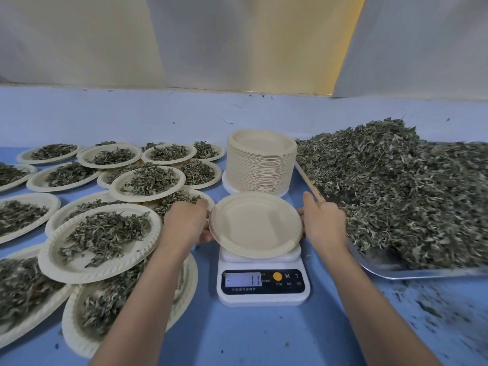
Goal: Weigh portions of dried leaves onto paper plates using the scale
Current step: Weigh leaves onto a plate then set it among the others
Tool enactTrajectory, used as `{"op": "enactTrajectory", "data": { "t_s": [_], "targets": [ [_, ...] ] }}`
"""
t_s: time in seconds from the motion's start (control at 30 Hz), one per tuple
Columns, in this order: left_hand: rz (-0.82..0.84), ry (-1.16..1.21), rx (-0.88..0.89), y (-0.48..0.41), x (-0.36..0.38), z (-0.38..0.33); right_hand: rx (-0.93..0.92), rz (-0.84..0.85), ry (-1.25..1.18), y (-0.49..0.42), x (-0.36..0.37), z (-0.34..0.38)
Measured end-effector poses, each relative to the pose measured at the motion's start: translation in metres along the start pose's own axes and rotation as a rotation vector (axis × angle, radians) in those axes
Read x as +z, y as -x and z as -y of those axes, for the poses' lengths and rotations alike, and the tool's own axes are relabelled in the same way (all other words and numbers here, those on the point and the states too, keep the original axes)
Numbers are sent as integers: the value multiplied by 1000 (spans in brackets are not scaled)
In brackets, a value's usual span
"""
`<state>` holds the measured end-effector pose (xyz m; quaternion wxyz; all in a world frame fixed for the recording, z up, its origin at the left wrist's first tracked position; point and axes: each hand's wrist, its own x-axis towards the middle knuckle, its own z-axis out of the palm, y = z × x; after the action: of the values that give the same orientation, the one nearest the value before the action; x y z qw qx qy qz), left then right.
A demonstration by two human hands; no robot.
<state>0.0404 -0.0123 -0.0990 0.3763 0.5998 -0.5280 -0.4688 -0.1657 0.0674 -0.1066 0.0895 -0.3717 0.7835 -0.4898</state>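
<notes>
both hands are on one empty paper plate (254, 224), one at each side of it. the left hand (184, 223) has its fingers curled over the left rim with the thumb tucked under the near edge; the right hand (322, 220) pinches the right rim, back of the hand up, one finger sticking up past the edge. the plate sits tilted over the weighing platform of the white scale (262, 281), its near edge overlapping the platform; whether its weight is really on it i cannot tell. the display (244, 280) reads a minus sign and "11". beside it are an orange round button and the letters "m" and "t"; the small print beneath is too fine to read. just behind the scale stands a tall stack of paper plates (261, 162), close enough that the held plate's far rim nearly meets its foot. to the right, a metal tray (390, 272) carries a big heap of dried leaves (396, 186), and its corner comes right up beside the right wrist. on the left, filled plates (87, 276) crowd and overlap one another, the nearest lying under the left forearm. the blue table (250, 334) shows bare between the forearms in front of the scale, and leaf crumbs (435, 313) are scattered at the near right.
</notes>
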Motion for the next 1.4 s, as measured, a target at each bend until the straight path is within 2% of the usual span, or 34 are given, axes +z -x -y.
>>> {"op": "enactTrajectory", "data": {
  "t_s": [0.23, 0.37, 0.47, 0.53, 0.6, 0.67, 0.73, 0.83, 1.0, 1.2, 1.27, 1.4],
  "targets": [
    [-14, -106, 38, -2, 2, 2, -55, -2, 139, -2, -2, -2],
    [-161, -362, 312, 13, 4, -2, -150, -120, 154, -1, -9, -3],
    [-239, -389, 535, 30, 10, -12, -222, -279, 225, -8, -25, -11],
    [-233, -331, 660, 39, 18, -19, -176, -222, 385, -20, -37, -22],
    [-197, -272, 734, 49, 29, -25, -72, -44, 548, -30, -47, -34],
    [-144, -216, 747, 58, 42, -31, 43, 158, 640, -40, -50, -45],
    [-83, -171, 739, 63, 56, -37, 131, 338, 620, -48, -49, -55],
    [18, -115, 727, 69, 73, -42, 130, 448, 677, -57, -45, -64],
    [74, -101, 719, 73, 83, -41, -70, 375, 868, -63, -38, -66],
    [101, -48, 668, 71, 78, -40, -188, 297, 884, -70, -32, -60],
    [99, -21, 636, 69, 75, -41, -183, 239, 790, -71, -34, -63],
    [87, 83, 565, 66, 71, -41, -173, 14, 474, -75, -45, -58]
  ]
}}
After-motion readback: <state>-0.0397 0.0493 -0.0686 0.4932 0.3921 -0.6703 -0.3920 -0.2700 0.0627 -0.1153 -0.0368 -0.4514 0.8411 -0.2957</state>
